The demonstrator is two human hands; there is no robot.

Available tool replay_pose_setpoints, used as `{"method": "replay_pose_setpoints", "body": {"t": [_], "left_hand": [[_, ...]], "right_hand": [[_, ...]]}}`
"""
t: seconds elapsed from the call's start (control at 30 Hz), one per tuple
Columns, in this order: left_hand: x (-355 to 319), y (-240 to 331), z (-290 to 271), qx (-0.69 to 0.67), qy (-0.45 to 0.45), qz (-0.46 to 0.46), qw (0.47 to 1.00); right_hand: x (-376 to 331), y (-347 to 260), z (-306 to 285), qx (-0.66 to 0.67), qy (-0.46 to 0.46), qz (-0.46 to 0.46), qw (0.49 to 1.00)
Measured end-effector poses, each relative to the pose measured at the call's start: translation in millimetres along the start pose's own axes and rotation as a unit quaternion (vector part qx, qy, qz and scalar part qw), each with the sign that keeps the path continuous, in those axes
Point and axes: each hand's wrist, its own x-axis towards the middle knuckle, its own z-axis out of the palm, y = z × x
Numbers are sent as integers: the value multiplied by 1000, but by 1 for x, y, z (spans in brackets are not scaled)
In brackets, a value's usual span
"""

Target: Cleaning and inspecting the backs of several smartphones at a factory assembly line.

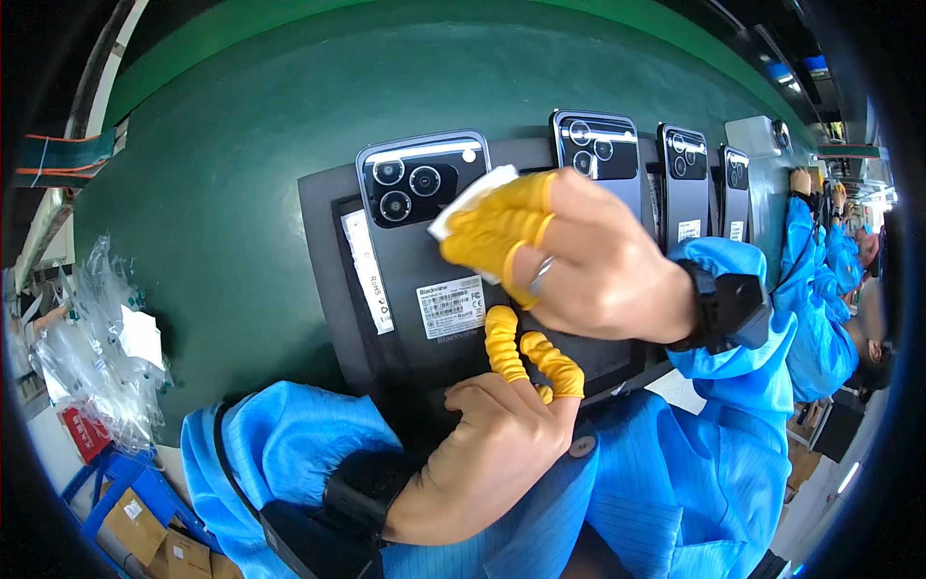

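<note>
A dark smartphone (407, 253) lies back up, its three-ring camera block at the far end and a white printed label (450, 307) on its lower back. My right hand (598, 261), in yellow finger cots, is closed around a folded white wipe (499, 178) and is at the phone's back near the camera block. My left hand (487, 439), also with yellow finger cots, curls its fingers over the phone's near right part beside the label. Its thumb side is low by the near edge. Under the phone is a dark tray (323, 236).
More dark phones (622, 179) stand in a row to the right, along with a white box (752, 138). The green mat (222, 232) covers the bench. Clear plastic bags (101, 338) heap at left, above a blue frame with cartons (135, 526). Co-workers in blue sleeves (815, 328) sit farther right.
</note>
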Motion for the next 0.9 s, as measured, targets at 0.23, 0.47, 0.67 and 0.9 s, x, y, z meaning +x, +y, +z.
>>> {"method": "replay_pose_setpoints", "body": {"t": [0.23, 0.47, 0.67, 0.9], "left_hand": [[-4, 2, 3, 42, 36, -24, 998], [-1, -1, 4, -1, 39, -14, 999], [-3, -2, 0, 18, 36, -20, 999], [-3, 0, 0, 17, 35, -18, 999]], "right_hand": [[6, 19, -32, 42, 30, 155, 987], [28, 46, 2, 53, 67, 49, 995], [23, 39, -3, 12, 36, 43, 998], [6, 25, -11, 28, 13, 113, 993]]}}
